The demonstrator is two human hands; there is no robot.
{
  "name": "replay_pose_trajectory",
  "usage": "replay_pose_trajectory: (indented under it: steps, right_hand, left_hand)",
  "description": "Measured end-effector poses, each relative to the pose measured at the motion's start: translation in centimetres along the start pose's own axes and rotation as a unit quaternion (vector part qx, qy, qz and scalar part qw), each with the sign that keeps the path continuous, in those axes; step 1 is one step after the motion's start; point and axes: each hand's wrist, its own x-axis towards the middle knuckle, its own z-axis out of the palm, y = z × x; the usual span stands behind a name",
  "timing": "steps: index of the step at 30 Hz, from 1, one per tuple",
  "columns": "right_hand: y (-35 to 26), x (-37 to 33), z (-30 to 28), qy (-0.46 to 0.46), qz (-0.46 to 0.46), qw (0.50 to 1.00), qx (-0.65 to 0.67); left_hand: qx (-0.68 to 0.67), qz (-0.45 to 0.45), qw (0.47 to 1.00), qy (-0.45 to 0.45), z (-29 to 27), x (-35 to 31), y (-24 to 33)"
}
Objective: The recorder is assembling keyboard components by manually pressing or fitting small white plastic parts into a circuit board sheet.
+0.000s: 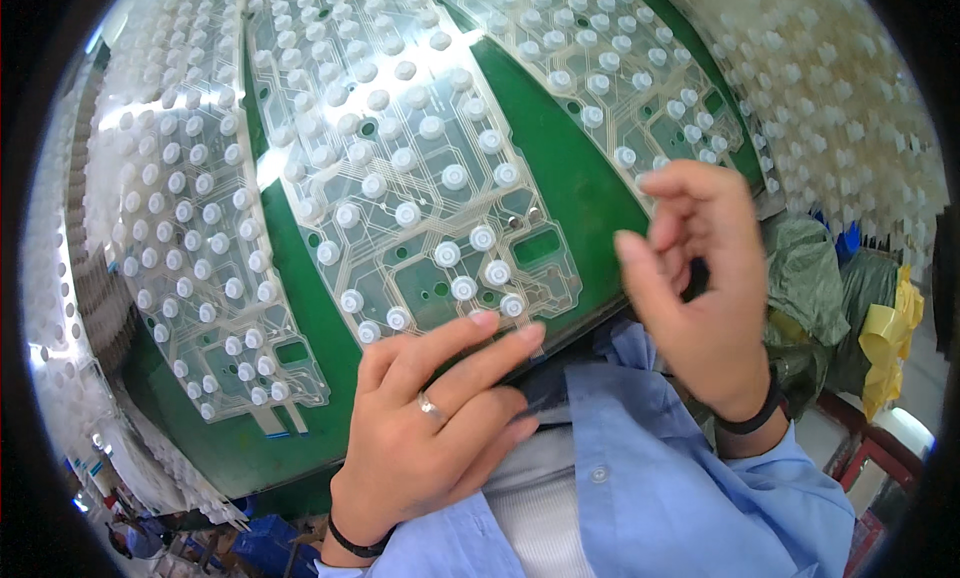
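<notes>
A clear keyboard membrane sheet (418, 281) with printed traces and rows of whitish rubber domes lies in front of me on a green table (575, 178). My left hand (430, 413) is at its near edge, fingers stretched out, with two fingertips by the lowest domes. To the right, my right hand (705, 283) is raised near the corner of a second membrane sheet (640, 118). A gap shows between its thumb and index finger, and the other fingers are curled. I see nothing held in it. A third membrane sheet (222, 328) lies to the left.
Stacked sheets with white domes (820, 108) stand beyond the table's right side. Dark green plastic bags (805, 283) and a yellow wrapper (888, 343) hang at the right. On the lower left are blue crates (270, 548). The table's near edge runs close to my body.
</notes>
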Motion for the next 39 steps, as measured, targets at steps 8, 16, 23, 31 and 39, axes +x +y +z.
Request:
replay_pose_trajectory:
  steps: [8, 16, 23, 31, 39]
  right_hand:
    - [3.5, 1.1, -4.3, -0.152, -0.139, 0.942, -0.264]
    - [4.0, 0.2, -6.6, 0.054, -0.076, 0.984, 0.151]
    - [-1.4, 1.9, -1.4, -0.02, -0.241, 0.967, -0.077]
    - [0.3, 0.8, -1.4, -0.164, -0.19, 0.953, -0.167]
    - [0.2, 1.6, -4.8, -0.068, -0.106, 0.967, -0.22]
  left_hand:
    - [0.046, -0.078, 0.995, -0.028, -3.7, -3.3, -0.5]
    - [-0.005, -0.028, 1.0, -0.005, -0.1, -1.1, 0.9]
    - [-0.029, 0.023, 0.999, 0.006, 0.8, 1.0, 0.9]
    - [-0.069, -0.14, 0.976, 0.154, -8.9, -7.9, -1.0]
    - [-0.081, -0.14, 0.984, 0.074, -4.0, -5.5, -1.5]
